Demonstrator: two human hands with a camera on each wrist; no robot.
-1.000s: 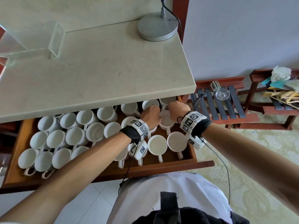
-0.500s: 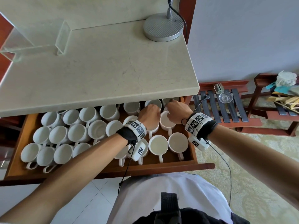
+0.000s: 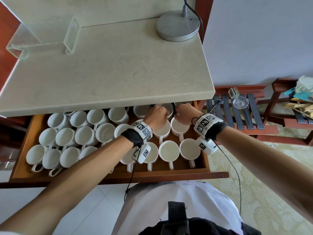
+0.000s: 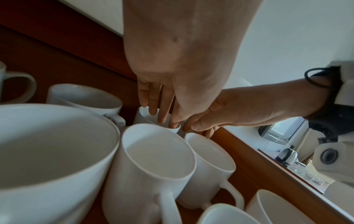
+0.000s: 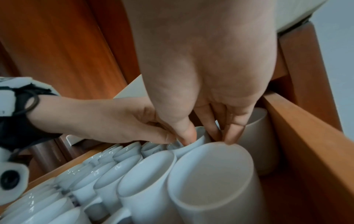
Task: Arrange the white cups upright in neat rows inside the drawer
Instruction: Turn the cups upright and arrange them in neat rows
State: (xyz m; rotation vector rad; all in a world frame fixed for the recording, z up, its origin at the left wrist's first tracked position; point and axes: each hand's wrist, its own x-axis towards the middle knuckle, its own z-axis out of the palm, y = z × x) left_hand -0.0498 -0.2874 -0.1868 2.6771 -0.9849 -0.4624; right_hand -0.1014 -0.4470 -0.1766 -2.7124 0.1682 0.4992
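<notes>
Where drawer [image 3: 25, 168] opens, marble countertop [image 3: 110, 65].

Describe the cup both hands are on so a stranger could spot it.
Start at the open wooden drawer under the beige stone countertop. Go to its back row, near the right wall. The white ceramic cup there sits half under the countertop edge, the only one both hands' fingers touch.

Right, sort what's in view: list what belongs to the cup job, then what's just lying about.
Job:
cups, upright in rows
drawer, pulled open
left hand, fingers on a back-row cup's rim
right hand, fingers on back-row cups

Lying about:
lamp base on the counter
clear stand
slatted rack with glass dish
</notes>
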